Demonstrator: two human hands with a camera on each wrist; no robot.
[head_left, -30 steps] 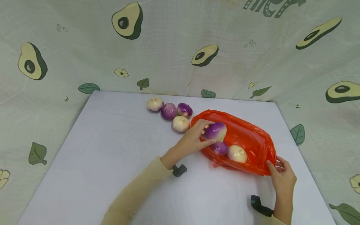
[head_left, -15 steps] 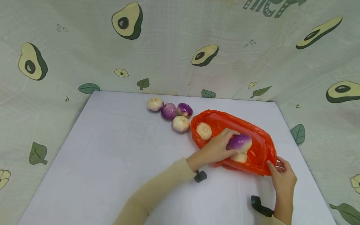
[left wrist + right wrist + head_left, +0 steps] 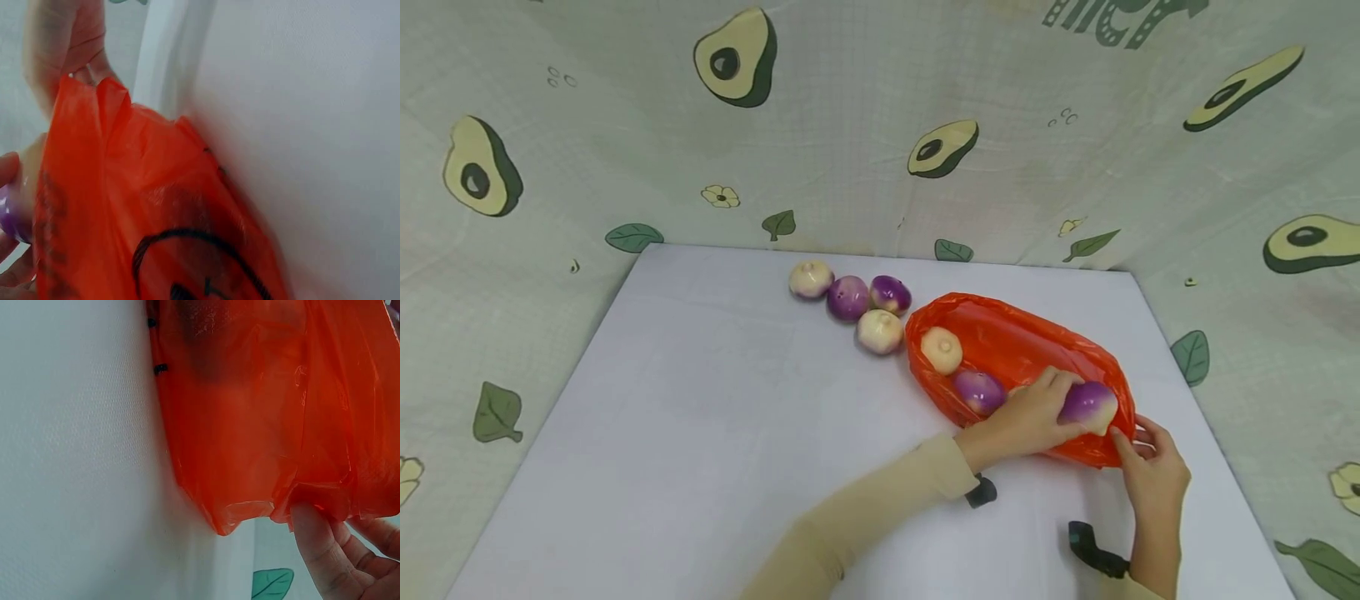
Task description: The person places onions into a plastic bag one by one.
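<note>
A red plastic bag [image 3: 1000, 329] lies with its mouth spread wide on the right of the table. My left hand [image 3: 1036, 418] reaches over its near rim and grips a purple-and-white turnip [image 3: 1090, 407] at the bag's right end. With thumb and fingers my right hand [image 3: 1153, 475] pinches the bag's right edge; the right wrist view shows the thumb [image 3: 315, 540] against the film. Inside the bag sit a pale turnip [image 3: 942, 350] on the left and a purple turnip [image 3: 980, 392] nearer the front. Whatever lies under my left hand is mostly hidden.
Left of the bag, a loose cluster holds a white turnip [image 3: 811, 279], a purple turnip [image 3: 848, 298], a darker purple one and another white turnip [image 3: 880, 332]. A patterned curtain [image 3: 850, 125] hangs behind the white table [image 3: 700, 400].
My left hand has carried the held turnip rightward across the bag, from its left end to its right end. My right hand has kept its pinch on the edge.
</note>
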